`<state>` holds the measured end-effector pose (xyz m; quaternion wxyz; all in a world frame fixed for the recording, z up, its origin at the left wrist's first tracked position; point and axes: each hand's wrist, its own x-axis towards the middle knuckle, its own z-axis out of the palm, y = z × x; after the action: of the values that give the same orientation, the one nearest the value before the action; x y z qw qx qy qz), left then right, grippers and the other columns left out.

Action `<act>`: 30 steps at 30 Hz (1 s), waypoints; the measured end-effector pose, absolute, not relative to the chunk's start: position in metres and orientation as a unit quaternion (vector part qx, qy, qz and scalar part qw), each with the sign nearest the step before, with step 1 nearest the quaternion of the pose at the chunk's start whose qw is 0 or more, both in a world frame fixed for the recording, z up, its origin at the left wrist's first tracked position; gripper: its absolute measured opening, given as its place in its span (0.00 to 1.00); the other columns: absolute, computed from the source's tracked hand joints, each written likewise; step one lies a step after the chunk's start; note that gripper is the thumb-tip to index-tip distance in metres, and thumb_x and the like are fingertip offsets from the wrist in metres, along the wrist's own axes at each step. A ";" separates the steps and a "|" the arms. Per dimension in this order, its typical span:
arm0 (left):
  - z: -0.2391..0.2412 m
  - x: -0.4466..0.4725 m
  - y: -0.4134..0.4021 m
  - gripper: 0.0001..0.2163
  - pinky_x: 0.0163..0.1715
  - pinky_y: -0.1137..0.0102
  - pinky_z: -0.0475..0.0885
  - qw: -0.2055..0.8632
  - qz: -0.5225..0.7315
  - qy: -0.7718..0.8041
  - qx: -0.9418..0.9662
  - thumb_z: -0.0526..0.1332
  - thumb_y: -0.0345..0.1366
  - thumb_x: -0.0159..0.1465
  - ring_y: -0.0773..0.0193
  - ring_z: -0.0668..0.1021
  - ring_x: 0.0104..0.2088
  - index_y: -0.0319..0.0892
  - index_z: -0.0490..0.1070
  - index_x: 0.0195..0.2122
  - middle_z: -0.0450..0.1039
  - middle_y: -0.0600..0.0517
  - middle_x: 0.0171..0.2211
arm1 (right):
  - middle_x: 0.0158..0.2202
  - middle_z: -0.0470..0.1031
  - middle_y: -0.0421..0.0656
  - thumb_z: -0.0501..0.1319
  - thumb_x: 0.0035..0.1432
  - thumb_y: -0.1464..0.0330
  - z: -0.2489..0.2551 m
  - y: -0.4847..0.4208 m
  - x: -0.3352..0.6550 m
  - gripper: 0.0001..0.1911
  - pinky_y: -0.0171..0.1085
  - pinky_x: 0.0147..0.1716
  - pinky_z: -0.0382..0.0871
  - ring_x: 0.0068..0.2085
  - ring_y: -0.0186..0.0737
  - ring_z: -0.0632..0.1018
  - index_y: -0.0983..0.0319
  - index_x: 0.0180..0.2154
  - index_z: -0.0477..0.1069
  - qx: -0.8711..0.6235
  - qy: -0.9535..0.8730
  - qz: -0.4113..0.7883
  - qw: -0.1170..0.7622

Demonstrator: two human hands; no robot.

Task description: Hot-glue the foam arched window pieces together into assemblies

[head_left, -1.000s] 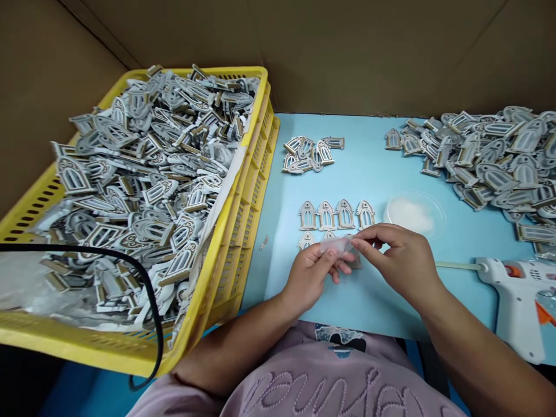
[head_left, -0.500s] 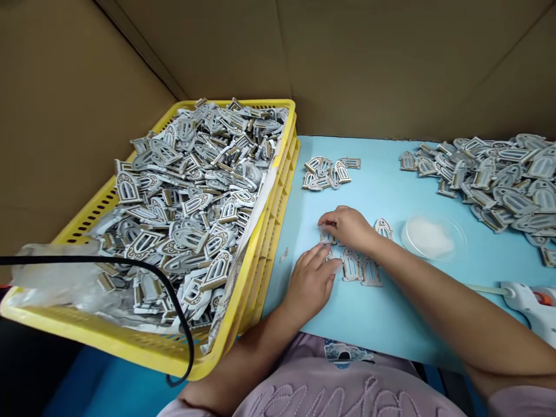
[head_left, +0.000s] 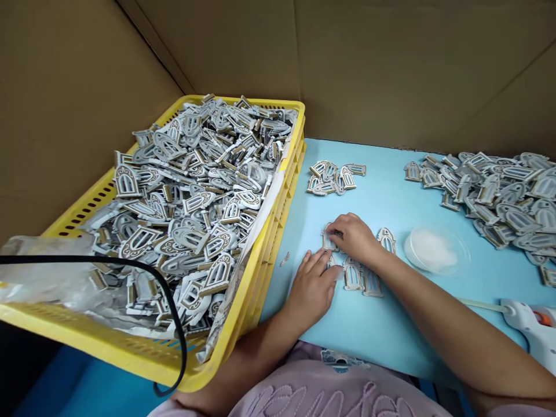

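Fingertips drawn narrow, the right hand (head_left: 354, 236) touches a small grey-white arched window frame (head_left: 325, 240) on the light-blue bench (head_left: 382, 200), at its ten o'clock; whether its grip pinches anything, I cannot tell. The left hand (head_left: 309, 288), at seven o'clock from it, lies loosely spread beside more frames, its hold on anything unclear. From the right hand, a clear round plastic tub of white matter (head_left: 430, 250) sits at three o'clock, a yellow perforated plastic crate (head_left: 284, 185) at nine.
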<state>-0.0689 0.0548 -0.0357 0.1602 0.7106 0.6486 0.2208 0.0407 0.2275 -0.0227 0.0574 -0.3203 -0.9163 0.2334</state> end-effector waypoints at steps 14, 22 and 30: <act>-0.033 -0.069 0.055 0.16 0.67 0.46 0.59 0.152 0.221 0.650 0.711 0.56 0.27 0.65 0.48 0.67 0.66 0.43 0.75 0.51 0.69 0.41 0.63 | 0.46 0.75 0.45 0.60 0.67 0.64 -0.025 0.214 0.045 0.11 0.47 0.49 0.72 0.48 0.42 0.76 0.63 0.47 0.73 -0.330 -0.926 0.174 0.059; -0.026 -0.071 0.056 0.15 0.69 0.46 0.50 0.319 0.394 0.636 0.581 0.60 0.27 0.62 0.48 0.66 0.66 0.44 0.79 0.48 0.70 0.43 0.62 | 0.46 0.73 0.46 0.58 0.68 0.62 -0.029 0.203 0.053 0.12 0.49 0.52 0.68 0.49 0.43 0.74 0.61 0.48 0.73 -0.348 -0.898 0.231 0.137; -0.011 -0.070 0.056 0.19 0.35 0.66 0.75 0.502 0.527 0.592 0.346 0.58 0.50 0.68 0.61 0.79 0.30 0.38 0.79 0.43 0.81 0.46 0.32 | 0.37 0.79 0.44 0.57 0.68 0.57 0.021 0.171 0.073 0.17 0.38 0.38 0.74 0.38 0.38 0.79 0.60 0.49 0.75 -0.352 -0.779 0.482 0.192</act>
<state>-0.0701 0.0558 -0.0107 0.5025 0.3458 0.5922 0.5266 0.0730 0.1714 0.0213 0.1922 -0.3521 -0.7790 0.4819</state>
